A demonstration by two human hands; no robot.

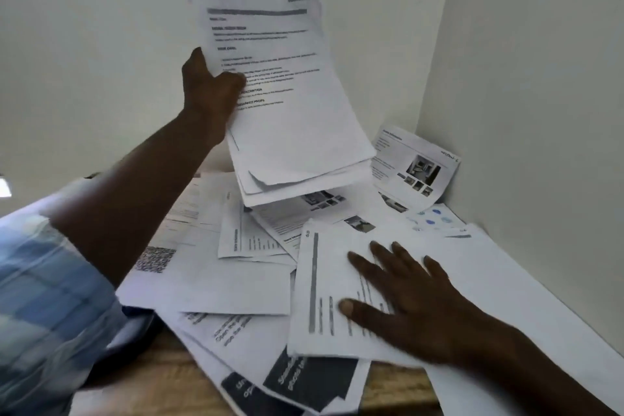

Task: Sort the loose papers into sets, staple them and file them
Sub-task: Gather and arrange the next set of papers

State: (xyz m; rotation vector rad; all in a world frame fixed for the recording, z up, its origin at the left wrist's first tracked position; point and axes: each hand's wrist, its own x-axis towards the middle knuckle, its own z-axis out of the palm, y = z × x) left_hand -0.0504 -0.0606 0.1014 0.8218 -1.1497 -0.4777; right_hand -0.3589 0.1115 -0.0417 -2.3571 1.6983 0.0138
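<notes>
White printed sheets are lying scattered over the wooden desk [162, 368], the left hand [211, 91] is gripping a raised sheaf of typed pages [283, 94], the right hand [408, 297] is pressing flat-fingered on a loose sheet [324, 297], so sorting looks barely begun, stapling and filing still undone.

The paper pile [236, 284] covers the bench [162, 368]; bare wood shows only at the pile's near edge. Two walls [540, 78] close the pile's far and right sides. A raised sheaf [287, 105] hangs over its middle.
</notes>
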